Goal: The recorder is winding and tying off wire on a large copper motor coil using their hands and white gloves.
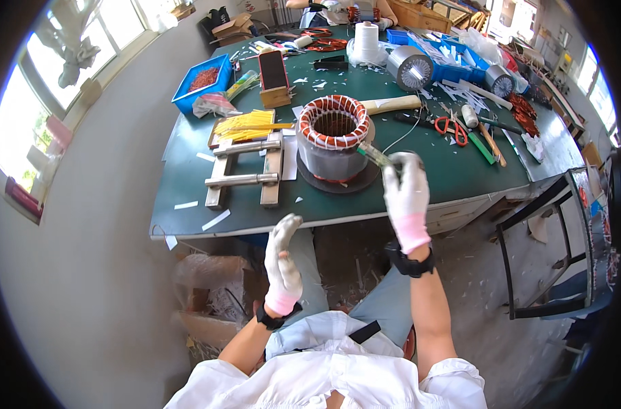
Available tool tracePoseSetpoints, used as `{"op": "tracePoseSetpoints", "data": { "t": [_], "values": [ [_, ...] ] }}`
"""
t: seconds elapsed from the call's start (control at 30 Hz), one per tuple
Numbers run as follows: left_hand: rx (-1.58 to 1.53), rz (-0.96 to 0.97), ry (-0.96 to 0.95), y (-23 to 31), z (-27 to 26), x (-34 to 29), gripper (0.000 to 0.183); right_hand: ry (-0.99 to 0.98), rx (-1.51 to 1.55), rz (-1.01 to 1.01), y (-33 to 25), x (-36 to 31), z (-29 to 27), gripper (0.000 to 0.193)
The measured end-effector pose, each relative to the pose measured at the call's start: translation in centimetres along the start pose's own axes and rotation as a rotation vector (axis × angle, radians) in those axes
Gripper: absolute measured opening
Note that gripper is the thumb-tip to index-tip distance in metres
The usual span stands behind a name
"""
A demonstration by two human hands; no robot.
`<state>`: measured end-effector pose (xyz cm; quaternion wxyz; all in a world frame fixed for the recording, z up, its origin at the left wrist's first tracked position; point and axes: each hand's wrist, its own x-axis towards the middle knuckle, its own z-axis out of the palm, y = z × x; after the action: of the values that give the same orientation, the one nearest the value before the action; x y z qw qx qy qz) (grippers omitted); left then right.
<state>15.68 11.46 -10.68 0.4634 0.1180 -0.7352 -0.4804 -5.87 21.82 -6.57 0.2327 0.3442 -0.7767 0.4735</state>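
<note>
- Step in hand, as I read it: working the winding end on the motor stator (334, 140), centre of frame, standing upright on a dark round base (337, 183) on the green workbench (453, 174).
- Right hand (406, 191), gloved, is closed around a slim green-tinted tool (373, 155); its tip sits at the right rim of the copper coil ring, touching or just beside it, can't tell which.
- Left hand (282, 262), gloved, is open with fingers extended and holds nothing; it hangs below the table edge, lower centre, well apart from the stator.
- Next move likely calls for steadying the stator with the free hand while the tool presses along the coils, keeping the tip off the wire enamel.
- Nearby: wooden-handled mallet (392, 104) just behind the stator, wood-and-metal jig (249, 167) to its left, yellow strips (245, 125) upper left of it, red-handled scissors (452, 128) right.
</note>
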Motion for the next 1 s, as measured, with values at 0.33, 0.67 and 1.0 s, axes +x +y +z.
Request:
{"op": "tracePoseSetpoints", "data": {
  "t": [0.33, 0.67, 1.0],
  "values": [
    [0.070, -0.050, -0.100, 0.1, 3.6, 2.7, 0.036, -0.015, 0.258, 0.002, 2.3, -1.1, 6.2, 0.062],
    [0.446, 0.437, -0.011, 0.1, 5.0, 13.0, 0.035, -0.656, -0.597, -0.338, -3.3, 0.6, -0.3, 0.013],
    [0.786, 0.440, -0.341, -1.8, 7.0, 17.5, 0.018, -0.532, 0.188, 0.188, -1.6, 0.0, -2.7, 0.020]
  ]
}}
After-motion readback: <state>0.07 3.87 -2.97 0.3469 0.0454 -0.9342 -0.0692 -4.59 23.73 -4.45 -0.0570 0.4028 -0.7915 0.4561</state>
